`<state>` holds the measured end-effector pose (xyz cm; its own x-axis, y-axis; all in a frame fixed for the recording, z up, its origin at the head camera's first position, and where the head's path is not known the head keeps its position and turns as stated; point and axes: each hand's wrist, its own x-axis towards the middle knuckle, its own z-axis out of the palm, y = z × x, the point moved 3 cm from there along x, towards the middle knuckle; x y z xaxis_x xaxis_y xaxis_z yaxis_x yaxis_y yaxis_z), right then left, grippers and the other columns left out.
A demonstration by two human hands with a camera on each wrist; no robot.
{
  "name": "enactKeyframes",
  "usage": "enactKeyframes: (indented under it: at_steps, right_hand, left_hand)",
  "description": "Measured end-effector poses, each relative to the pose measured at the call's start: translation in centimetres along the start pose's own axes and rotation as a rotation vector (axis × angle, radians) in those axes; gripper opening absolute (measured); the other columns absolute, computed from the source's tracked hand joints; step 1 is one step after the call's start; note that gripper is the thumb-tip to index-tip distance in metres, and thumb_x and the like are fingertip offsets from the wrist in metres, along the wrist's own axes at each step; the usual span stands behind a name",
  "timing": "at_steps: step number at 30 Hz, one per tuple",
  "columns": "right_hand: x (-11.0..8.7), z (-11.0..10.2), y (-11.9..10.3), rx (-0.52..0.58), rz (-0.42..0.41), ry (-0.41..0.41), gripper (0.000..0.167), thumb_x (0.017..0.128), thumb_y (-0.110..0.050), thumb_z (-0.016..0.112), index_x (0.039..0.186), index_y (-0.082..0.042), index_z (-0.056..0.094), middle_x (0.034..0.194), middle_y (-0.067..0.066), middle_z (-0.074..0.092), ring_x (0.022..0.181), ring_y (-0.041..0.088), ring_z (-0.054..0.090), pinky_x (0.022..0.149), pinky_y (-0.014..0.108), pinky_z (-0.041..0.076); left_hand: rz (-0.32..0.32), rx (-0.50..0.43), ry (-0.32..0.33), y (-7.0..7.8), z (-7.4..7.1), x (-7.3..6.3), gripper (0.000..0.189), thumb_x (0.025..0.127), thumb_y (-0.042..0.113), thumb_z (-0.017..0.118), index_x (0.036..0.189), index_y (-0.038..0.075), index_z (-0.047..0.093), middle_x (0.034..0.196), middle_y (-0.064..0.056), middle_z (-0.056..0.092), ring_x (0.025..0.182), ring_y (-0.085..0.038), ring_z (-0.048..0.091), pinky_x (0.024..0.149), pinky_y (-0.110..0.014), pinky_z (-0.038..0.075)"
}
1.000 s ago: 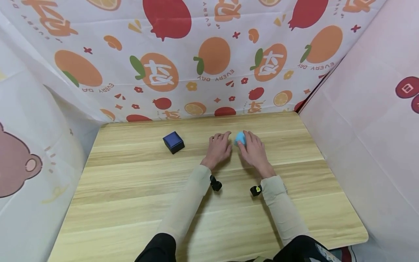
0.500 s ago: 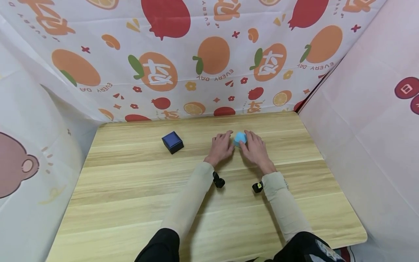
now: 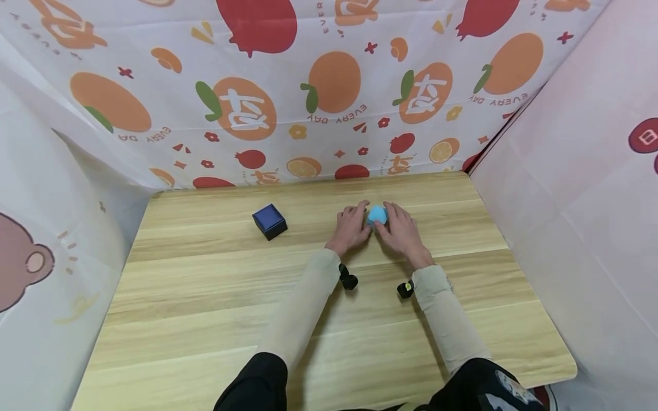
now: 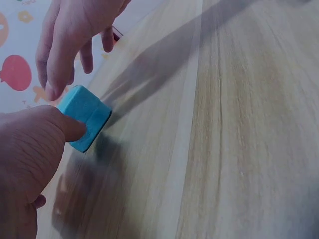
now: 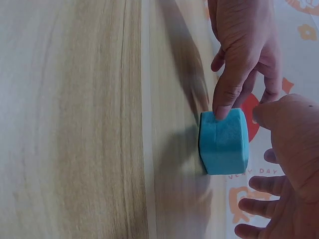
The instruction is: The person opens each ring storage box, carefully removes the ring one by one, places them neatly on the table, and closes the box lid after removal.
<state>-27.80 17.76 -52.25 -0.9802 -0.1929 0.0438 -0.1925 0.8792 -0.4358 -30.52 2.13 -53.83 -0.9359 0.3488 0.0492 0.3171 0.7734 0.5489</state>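
Observation:
A small light-blue box [image 3: 377, 214] stands between the two hands near the back of the table. My left hand [image 3: 352, 229] lies at its left, with the thumb touching the box in both wrist views and the other fingers loosely extended. On the opposite side, my right hand [image 3: 402, 232] arches close to the box. Its thumb tip is right by the upper edge in the right wrist view, and its fingers hang spread and relaxed. Whether that thumb touches the box I cannot tell. The underside of the box is hidden.
A dark blue box [image 3: 269, 221] with black sides sits to the left of the hands. The wooden table [image 3: 205, 308] ends at a fruit-printed cloth [image 3: 308, 137] at the back. Pale cloth walls [image 3: 570, 228] stand at left and right.
My left hand has moved a little to the right, closer to the light-blue box. More of that box shows between the hands. The right hand stays nearly where it was.

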Motion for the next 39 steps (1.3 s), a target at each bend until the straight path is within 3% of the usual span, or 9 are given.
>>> enactKeyframes:
  at_steps: [10, 28, 39]
  right_hand:
    - [0.1, -0.1, 0.4, -0.03, -0.04, 0.01, 0.072, 0.1, -0.036, 0.061, 0.157, -0.007, 0.029, 0.156, 0.024, 0.041, 0.14, 0.047, 0.044, 0.108, 0.066, 0.041]
    - [0.5, 0.2, 0.8, -0.007, -0.035, -0.011, 0.069, 0.099, -0.03, 0.065, 0.156, -0.009, 0.032, 0.151, 0.022, 0.049, 0.13, 0.045, 0.052, 0.105, 0.063, 0.044]
    - [0.8, 0.2, 1.5, 0.062, -0.054, -0.07, 0.067, 0.101, -0.025, 0.063, 0.157, -0.008, 0.031, 0.156, 0.019, 0.045, 0.137, 0.041, 0.049, 0.115, 0.058, 0.039]
  left_hand:
    - [0.002, -0.02, -0.041, 0.4, 0.6, 0.6, 0.072, 0.096, 0.026, 0.07, 0.155, 0.019, 0.029, 0.147, -0.008, 0.059, 0.142, -0.037, 0.043, 0.115, -0.054, 0.033]
    - [-0.023, -0.082, -0.026, 0.1, 1.4, 0.3, 0.074, 0.095, 0.019, 0.07, 0.156, 0.019, 0.028, 0.15, -0.009, 0.057, 0.14, -0.037, 0.044, 0.11, -0.053, 0.034]
    - [-0.03, -0.08, 0.0, -0.2, 1.6, 0.4, 0.074, 0.094, 0.019, 0.072, 0.154, 0.021, 0.03, 0.146, -0.007, 0.06, 0.135, -0.034, 0.047, 0.107, -0.049, 0.034]
